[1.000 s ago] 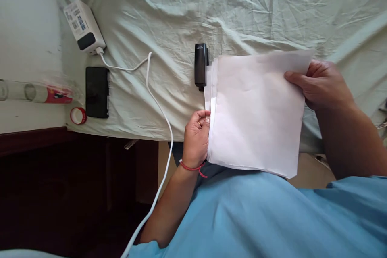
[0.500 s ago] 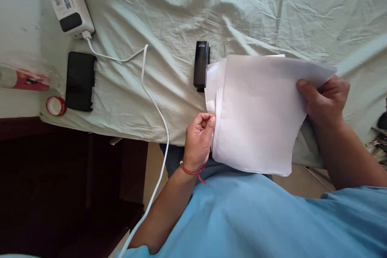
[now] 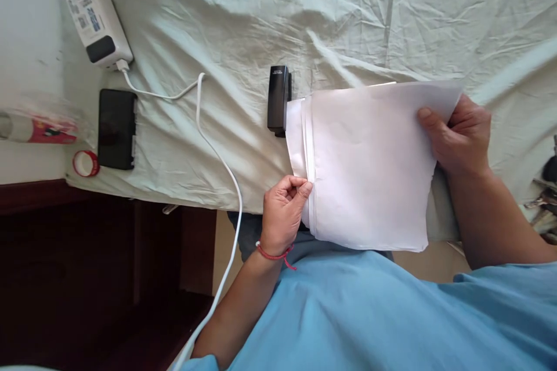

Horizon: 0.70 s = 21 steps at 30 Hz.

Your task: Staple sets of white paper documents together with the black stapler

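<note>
A stack of white paper sheets (image 3: 369,168) spans the space between my two hands over the table's near edge. My left hand (image 3: 284,214) pinches the left edge of the sheets between thumb and fingertips. At the other end, my right hand (image 3: 463,136) is closed on the stack's right side, thumb on top and fingers hidden beneath. The sheets are not fully lined up; several edges show staggered along the left. A black stapler (image 3: 277,98) lies just beyond the left edge of the paper.
A pale green cloth (image 3: 243,23) covers the table. At left are a white power box (image 3: 98,23) with a white cable (image 3: 226,168), a black phone-like slab (image 3: 116,128), a red tape roll (image 3: 86,163) and a plastic bottle (image 3: 43,127). Keys or dark clutter (image 3: 546,191) sit far right.
The view has shifted slightly. My left fingers have slid a little onto the edges of the stack, and the sheets lie somewhat flatter. Both hands keep their hold.
</note>
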Each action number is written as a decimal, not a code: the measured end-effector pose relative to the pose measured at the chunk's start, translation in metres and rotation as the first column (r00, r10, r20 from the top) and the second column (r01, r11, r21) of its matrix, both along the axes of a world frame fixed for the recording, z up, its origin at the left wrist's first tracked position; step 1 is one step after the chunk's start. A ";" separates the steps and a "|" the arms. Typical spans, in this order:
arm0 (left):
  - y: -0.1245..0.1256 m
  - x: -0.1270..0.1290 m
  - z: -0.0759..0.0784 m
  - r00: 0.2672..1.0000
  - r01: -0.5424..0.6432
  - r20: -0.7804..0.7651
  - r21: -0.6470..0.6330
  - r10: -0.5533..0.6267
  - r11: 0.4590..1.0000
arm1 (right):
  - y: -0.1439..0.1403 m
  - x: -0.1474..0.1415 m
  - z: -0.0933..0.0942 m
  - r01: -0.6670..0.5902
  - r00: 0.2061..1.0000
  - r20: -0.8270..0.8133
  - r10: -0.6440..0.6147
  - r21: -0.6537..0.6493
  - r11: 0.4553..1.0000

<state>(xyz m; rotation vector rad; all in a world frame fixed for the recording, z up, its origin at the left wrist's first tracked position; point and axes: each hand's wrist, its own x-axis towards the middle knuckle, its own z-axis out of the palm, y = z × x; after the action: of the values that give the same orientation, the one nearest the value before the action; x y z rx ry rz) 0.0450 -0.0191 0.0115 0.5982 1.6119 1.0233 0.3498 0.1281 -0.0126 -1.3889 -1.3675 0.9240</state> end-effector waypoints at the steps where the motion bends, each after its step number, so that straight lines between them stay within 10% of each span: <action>1: -0.001 0.001 0.000 1.000 0.000 -0.017 0.006 0.000 1.000 | 0.001 -0.001 0.000 0.002 1.000 0.031 -0.003 0.010 1.000; 21: -0.005 -0.002 0.000 0.982 0.073 -0.179 0.049 -0.063 0.996 | 0.004 -0.010 0.002 0.194 0.980 -0.053 -0.190 0.097 0.976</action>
<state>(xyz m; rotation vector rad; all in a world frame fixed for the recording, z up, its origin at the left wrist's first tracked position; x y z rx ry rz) 0.0435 -0.0237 0.0120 0.7957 1.7095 0.9894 0.3402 0.1319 -0.0105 -1.3878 -1.2073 0.7427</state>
